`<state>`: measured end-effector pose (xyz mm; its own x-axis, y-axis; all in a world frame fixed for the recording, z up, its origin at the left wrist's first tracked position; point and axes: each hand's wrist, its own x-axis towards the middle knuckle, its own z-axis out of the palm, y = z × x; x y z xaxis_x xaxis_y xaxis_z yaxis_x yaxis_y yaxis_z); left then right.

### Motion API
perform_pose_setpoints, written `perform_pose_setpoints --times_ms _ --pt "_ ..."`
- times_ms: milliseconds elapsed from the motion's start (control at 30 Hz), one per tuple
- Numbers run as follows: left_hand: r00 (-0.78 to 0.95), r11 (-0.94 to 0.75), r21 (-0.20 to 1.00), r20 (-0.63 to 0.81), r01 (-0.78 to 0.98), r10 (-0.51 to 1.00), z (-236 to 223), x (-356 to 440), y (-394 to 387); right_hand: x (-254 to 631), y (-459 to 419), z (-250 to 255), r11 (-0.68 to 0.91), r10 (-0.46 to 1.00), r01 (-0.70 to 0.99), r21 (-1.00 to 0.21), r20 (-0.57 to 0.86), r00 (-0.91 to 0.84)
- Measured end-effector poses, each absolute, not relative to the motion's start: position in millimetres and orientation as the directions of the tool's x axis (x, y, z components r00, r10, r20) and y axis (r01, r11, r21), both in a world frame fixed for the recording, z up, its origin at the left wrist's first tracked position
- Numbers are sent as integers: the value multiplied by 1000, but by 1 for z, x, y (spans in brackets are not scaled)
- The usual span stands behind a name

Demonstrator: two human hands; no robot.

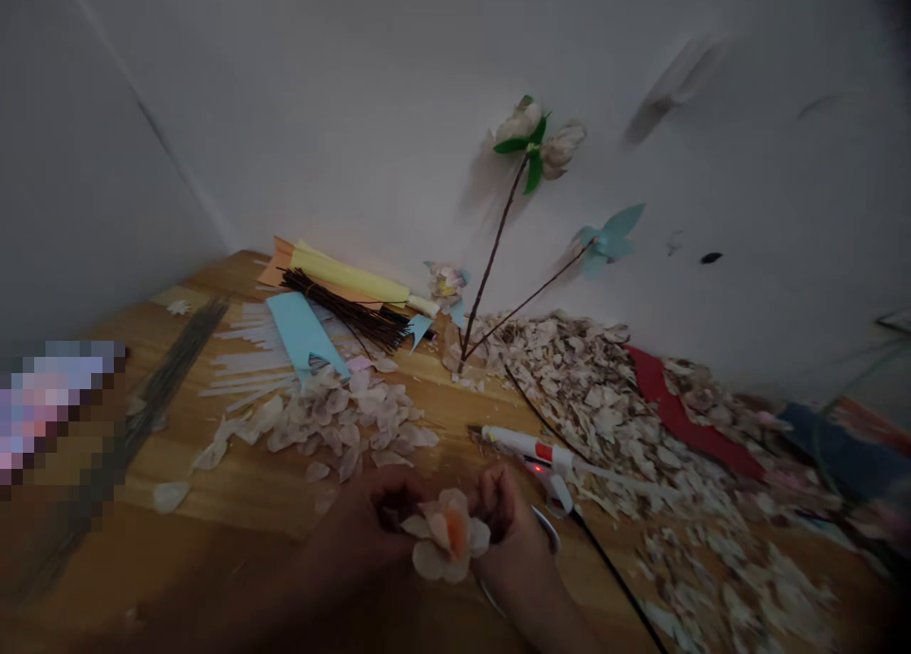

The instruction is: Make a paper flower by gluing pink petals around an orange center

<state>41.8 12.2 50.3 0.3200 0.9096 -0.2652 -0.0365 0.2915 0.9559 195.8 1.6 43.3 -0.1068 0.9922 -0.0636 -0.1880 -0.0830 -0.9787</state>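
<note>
An artificial flower (447,537) with pale petals and an orange centre is held between my two hands, low in the middle of the head view. My left hand (381,512) has its fingers curled at the flower's left side. On the other side, my right hand (509,521) pinches close to the petals, fingers bent. Both sets of fingertips are partly hidden by the flower and shadow. Just beyond my right hand lies a white glue gun (530,450) with a red light glowing on it. Loose pale petals (342,417) are heaped beyond my left hand.
A large pile of dried petals (584,379) covers the right side, crossed by a red strip (690,417). Stemmed flowers (523,137) lean against the wall. Brown stems (342,308), a blue paper strip (303,331) and thin wires (171,360) lie left. A black cord (616,578) runs forward.
</note>
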Motion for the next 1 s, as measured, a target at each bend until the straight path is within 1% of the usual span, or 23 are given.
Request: perform_pose_setpoints --times_ms 167,333,533,633,733,900,1000 --pt "400 189 982 -167 -16 901 49 39 10 202 -3 43 -42 991 -69 -997 -33 -132" --pt "431 165 986 -140 -23 891 47 38 7 205 -6 49 13 987 10 -1000 11 -160" --pt "469 222 975 -205 18 859 51 35 7 206 -7 48 27 990 63 -998 18 -141" --pt "521 209 978 -193 29 832 57 32 9 208 -9 44 19 987 89 -996 5 -162" --pt "565 210 977 -192 34 803 61 31 10 209 -12 41 40 988 124 -991 21 -153" --pt "577 282 958 -261 54 774 64 31 11 209 -14 37 36 990 127 -991 18 -142" --pt "595 296 954 -270 57 757 66 32 12 210 -14 35 70 990 166 -984 47 -136"
